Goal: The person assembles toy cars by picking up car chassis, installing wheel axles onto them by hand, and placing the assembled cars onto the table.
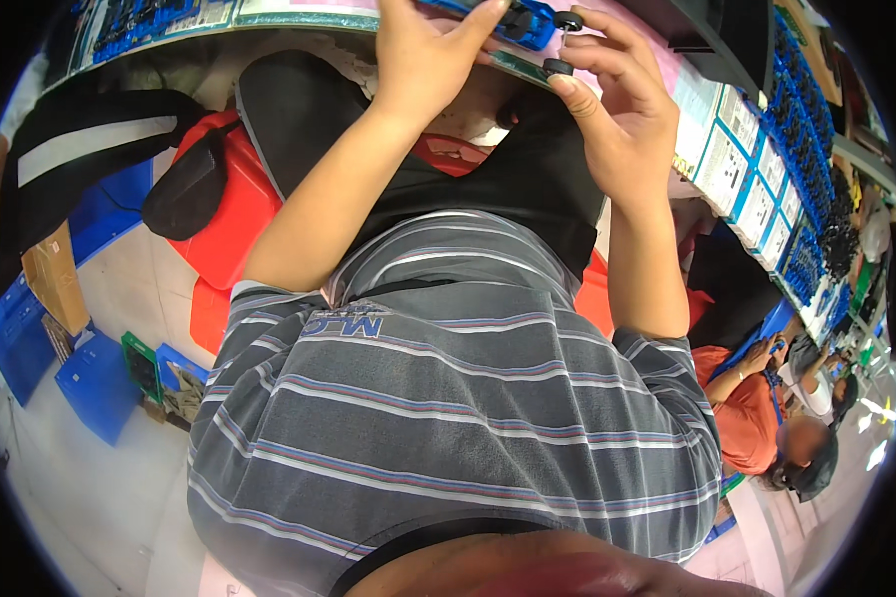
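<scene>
At the top edge, a blue toy car [538, 27] with dark parts is partly cut off by the picture. My left hand [430, 58] grips its body from the left, thumb laid along the near side. Two black wheels, an upper wheel [568, 21] and a lower wheel [558, 68], sit at the car's right end with a thin metal axle [563, 45] between them. My right hand [627, 114] has its fingers curled round this wheel pair, the thumb against the lower wheel. Whether the axle is seated in the car cannot be made out.
The workbench edge [309, 18] runs just beyond my lap. Rows of blue parts [801, 109] and printed cards [757, 179] line the bench at right. A red stool [231, 214] and blue bins [105, 383] stand at left. A person in orange [742, 413] works at far right.
</scene>
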The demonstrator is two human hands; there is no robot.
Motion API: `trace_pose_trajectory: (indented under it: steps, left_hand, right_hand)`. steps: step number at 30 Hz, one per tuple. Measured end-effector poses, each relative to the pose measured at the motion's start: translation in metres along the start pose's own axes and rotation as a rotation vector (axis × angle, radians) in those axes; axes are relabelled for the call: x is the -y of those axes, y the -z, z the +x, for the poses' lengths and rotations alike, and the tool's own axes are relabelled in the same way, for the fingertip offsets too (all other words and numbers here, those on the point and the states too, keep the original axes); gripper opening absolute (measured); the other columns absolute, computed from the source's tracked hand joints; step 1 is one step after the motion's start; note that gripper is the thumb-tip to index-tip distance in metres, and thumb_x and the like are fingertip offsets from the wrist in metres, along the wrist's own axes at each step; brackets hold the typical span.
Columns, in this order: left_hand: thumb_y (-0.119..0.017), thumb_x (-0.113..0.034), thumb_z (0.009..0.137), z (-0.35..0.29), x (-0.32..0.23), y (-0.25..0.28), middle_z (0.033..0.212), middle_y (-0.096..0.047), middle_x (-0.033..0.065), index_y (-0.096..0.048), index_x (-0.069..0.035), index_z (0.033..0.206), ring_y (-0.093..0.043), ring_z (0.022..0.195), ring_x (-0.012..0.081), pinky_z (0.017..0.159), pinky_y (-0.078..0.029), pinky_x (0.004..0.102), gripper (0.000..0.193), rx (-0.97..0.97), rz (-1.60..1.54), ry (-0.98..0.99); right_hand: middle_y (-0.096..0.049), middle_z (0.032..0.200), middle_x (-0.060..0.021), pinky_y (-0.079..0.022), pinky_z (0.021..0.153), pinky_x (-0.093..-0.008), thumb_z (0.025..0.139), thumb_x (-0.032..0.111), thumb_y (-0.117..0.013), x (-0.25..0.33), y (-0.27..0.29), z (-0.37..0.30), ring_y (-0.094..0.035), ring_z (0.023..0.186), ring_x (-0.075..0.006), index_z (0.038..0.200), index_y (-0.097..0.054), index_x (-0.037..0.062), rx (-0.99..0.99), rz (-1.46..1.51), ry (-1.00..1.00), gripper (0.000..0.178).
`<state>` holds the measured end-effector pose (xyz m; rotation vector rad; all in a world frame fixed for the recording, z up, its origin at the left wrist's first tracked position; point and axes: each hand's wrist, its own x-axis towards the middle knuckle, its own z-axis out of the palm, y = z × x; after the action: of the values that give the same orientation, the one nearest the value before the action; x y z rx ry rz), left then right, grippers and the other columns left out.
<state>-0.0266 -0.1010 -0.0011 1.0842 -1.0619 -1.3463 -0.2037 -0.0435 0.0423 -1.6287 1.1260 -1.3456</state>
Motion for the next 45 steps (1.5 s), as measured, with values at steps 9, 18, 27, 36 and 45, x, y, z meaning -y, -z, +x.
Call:
trace_pose_trajectory:
  steps: [9,18,27,36,45]
  left_hand:
    - [-0.073,-0.011,0.096,-0.062,-0.010,0.006,0.105,-0.067,0.0069,-0.060,0.000,0.123,-0.063,0.069,0.0074,0.055,-0.050,0.0206,0.032,0.315,-0.153,-0.008]
    - [-0.072,-0.005,0.094,-0.069,-0.016,0.009,0.095,-0.067,0.0063,-0.066,0.003,0.107,-0.064,0.068,0.0070,0.054,-0.050,0.0185,0.016,0.271,-0.059,-0.154]
    - [-0.066,-0.001,0.098,-0.079,-0.015,0.012,0.103,-0.063,0.0090,-0.062,0.006,0.110,-0.066,0.078,0.0104,0.066,-0.054,0.0209,0.014,0.274,0.120,-0.418]
    - [-0.066,-0.004,0.099,-0.081,-0.015,0.018,0.099,-0.064,0.0058,-0.062,0.004,0.111,-0.063,0.078,0.0085,0.069,-0.052,0.0210,0.015,0.306,-0.019,-0.213]
    - [-0.062,-0.012,0.103,-0.076,0.001,0.024,0.097,-0.061,0.0029,-0.061,0.002,0.114,-0.058,0.075,0.0071,0.070,-0.050,0.0222,0.017,0.283,-0.087,-0.179]
  right_hand:
    - [-0.063,0.121,-0.0120,-0.051,0.095,-0.0306,0.090,-0.003,-0.074,-0.012,-0.009,-0.019,-0.062,0.110,-0.0184,0.112,-0.067,-0.0046,-0.059,0.121,-0.007,0.024]
    - [-0.068,0.102,-0.0096,-0.055,0.079,-0.0268,0.093,0.003,-0.073,0.012,-0.019,-0.020,-0.068,0.090,-0.0159,0.105,-0.071,-0.0047,0.022,0.165,-0.092,0.015]
    - [-0.070,0.095,-0.0070,-0.055,0.077,-0.0268,0.097,0.006,-0.067,0.013,-0.023,-0.027,-0.067,0.085,-0.0137,0.104,-0.068,-0.0052,0.033,0.237,-0.216,0.013]
    - [-0.060,0.123,-0.0125,-0.054,0.087,-0.0298,0.093,0.011,-0.074,0.014,-0.032,-0.029,-0.064,0.105,-0.0175,0.125,-0.060,-0.0021,-0.053,0.019,-0.020,0.037]
    - [-0.064,0.110,-0.0108,-0.055,0.085,-0.0318,0.076,0.015,-0.089,-0.005,-0.018,-0.011,-0.066,0.094,-0.0205,0.123,-0.063,0.0002,-0.027,-0.237,0.063,0.055]
